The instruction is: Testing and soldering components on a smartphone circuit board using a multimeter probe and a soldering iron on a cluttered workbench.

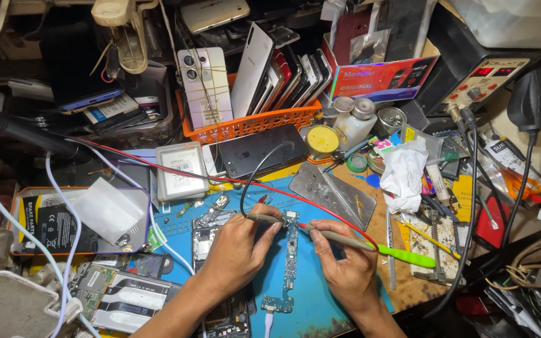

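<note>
A cluttered repair surface (345,294) seen from above; a blue work mat (320,300) lies at its centre, and on it rests a long, narrow circuit board (290,256), running away from the viewer. The left hand (236,250) is closed around a thin probe with a black lead (264,218), its tip touching the top end of the board; the right hand (344,266) grips a second probe with a red lead (336,236) like a pen, its tip meeting the same end from the other side, a green-handled tool (411,256) lying just past it. Judging by both tips on the board, a contact test is under way; any further probing would call for steady, fine placement on very small pads. An opened phone (211,241) sits partly under the left wrist, so much of it is hidden; an orange basket of phones (252,125) stands behind; a crumpled white tissue (403,172) lies to the right. The exact points the tips touch are too small to make out; the meter is not in view; both forearms are cut off by the lower edge.
</note>
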